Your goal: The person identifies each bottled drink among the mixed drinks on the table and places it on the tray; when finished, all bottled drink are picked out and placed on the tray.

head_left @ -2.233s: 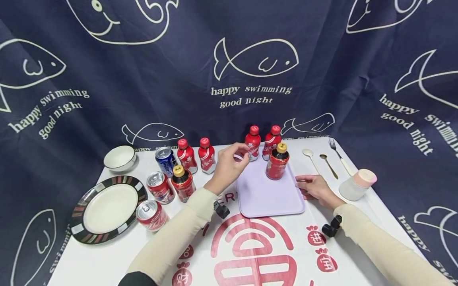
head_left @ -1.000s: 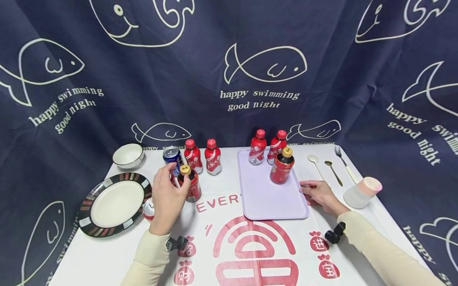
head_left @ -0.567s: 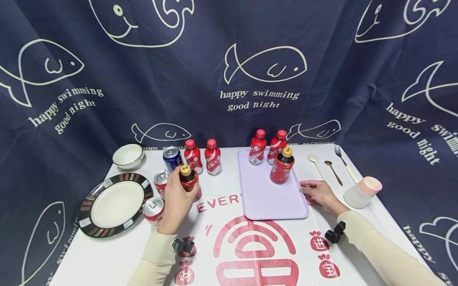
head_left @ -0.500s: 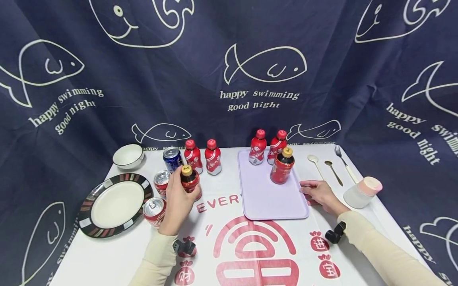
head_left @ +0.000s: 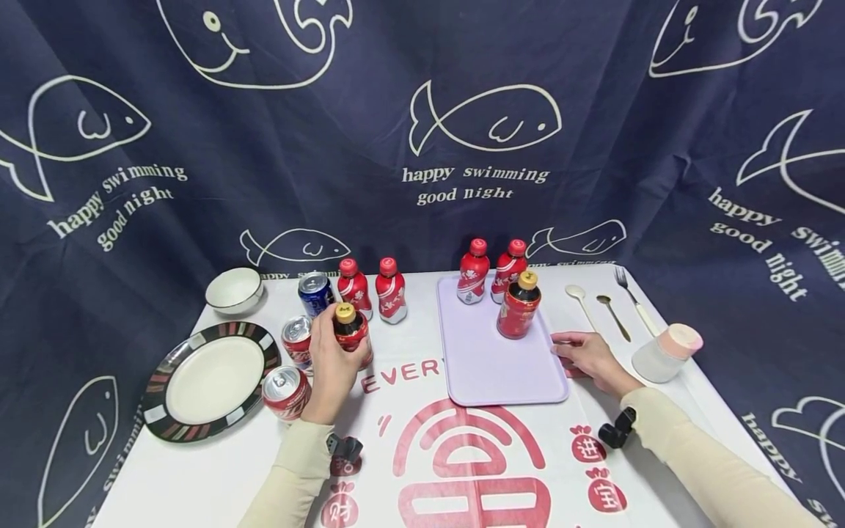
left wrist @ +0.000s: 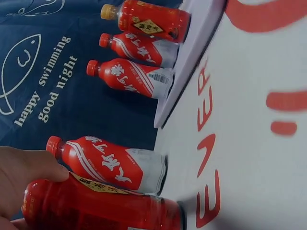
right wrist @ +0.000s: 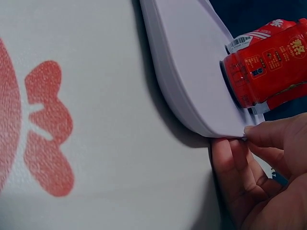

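My left hand (head_left: 333, 370) grips a gold-capped bottle (head_left: 351, 331) with a red label and dark contents, upright at the left of the table. In the left wrist view the thumb (left wrist: 36, 165) presses on the label of this bottle (left wrist: 100, 206); the other fingers are mostly hidden. On the right, my right hand (head_left: 590, 359) pinches the right rim of a lavender tray (head_left: 502, 374), thumb above and fingers below in the right wrist view. Standing on the tray are a matching gold-capped bottle (head_left: 518, 312) and two red-capped bottles, one left (head_left: 473, 279) and one right (head_left: 507, 271).
Close around the left hand stand a blue can (head_left: 315, 292), two red cans (head_left: 285, 392) and two red-capped bottles (head_left: 391, 293). A dark-rimmed plate (head_left: 158, 411) and a bowl (head_left: 234, 290) lie farther left. Right of the tray are two spoons (head_left: 617, 321), a fork (head_left: 634, 297) and a pink-topped cup (head_left: 667, 352).
My left hand has moved left from above the tray to the gold-capped bottle among the cans and taken hold of it. My right hand has stayed at the tray's rim.
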The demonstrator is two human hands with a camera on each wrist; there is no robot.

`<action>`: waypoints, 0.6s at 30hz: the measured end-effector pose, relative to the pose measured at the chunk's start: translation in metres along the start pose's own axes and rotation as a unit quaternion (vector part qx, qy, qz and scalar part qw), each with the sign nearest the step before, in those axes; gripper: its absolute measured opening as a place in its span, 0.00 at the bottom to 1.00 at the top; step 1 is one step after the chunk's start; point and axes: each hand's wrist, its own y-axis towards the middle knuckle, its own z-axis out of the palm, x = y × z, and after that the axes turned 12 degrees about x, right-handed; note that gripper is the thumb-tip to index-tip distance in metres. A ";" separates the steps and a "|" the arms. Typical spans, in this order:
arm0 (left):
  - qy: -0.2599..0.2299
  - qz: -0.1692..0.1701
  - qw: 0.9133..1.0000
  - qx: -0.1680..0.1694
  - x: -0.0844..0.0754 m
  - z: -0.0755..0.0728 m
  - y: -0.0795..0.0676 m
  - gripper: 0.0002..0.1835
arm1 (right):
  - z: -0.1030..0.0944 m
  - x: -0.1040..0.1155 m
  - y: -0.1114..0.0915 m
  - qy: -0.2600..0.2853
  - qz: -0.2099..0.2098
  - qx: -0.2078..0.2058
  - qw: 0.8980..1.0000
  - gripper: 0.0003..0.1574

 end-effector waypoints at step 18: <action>-0.142 0.012 0.984 0.103 -0.025 -0.010 0.015 0.40 | -0.001 0.001 0.000 0.000 -0.001 -0.003 1.000 0.28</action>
